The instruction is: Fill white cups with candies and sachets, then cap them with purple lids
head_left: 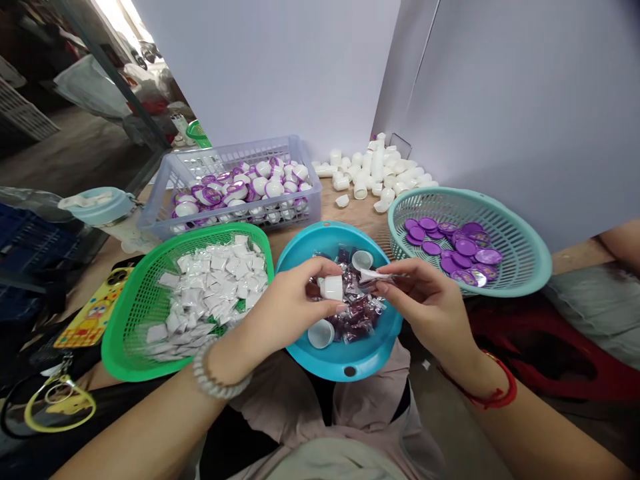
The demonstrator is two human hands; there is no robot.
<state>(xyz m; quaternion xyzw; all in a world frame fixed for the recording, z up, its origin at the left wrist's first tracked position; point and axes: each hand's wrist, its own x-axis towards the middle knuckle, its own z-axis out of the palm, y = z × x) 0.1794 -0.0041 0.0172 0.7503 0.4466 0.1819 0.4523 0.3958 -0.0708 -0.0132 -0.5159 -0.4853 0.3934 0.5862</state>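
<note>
Observed from the head view: I have both hands raised over the blue bowl (345,365), which sits at the near edge of the surface between the green basket (125,337) and the teal basket (523,270).

Left hand (287,305): fingers closed round a small white cup (332,288), gripped by its sides. I cannot tell which way its mouth faces.

Right hand (431,305): thumb and fingers pinching a white packet (376,274), whose tip is just beside the cup.

Contents noted: purple sachets (357,315) and two loose cups in the bowl; white packets (210,287) in the green basket; purple lids (463,248) in the teal basket.

Assessment: the work reads as fitting the packet into the cup. To do it well, I judge that I should keep the cup steady and level, grip it low so the rim is clear, fold or narrow the packet at its leading edge, and stay above the bowl so that anything dropped lands inside it.
</note>
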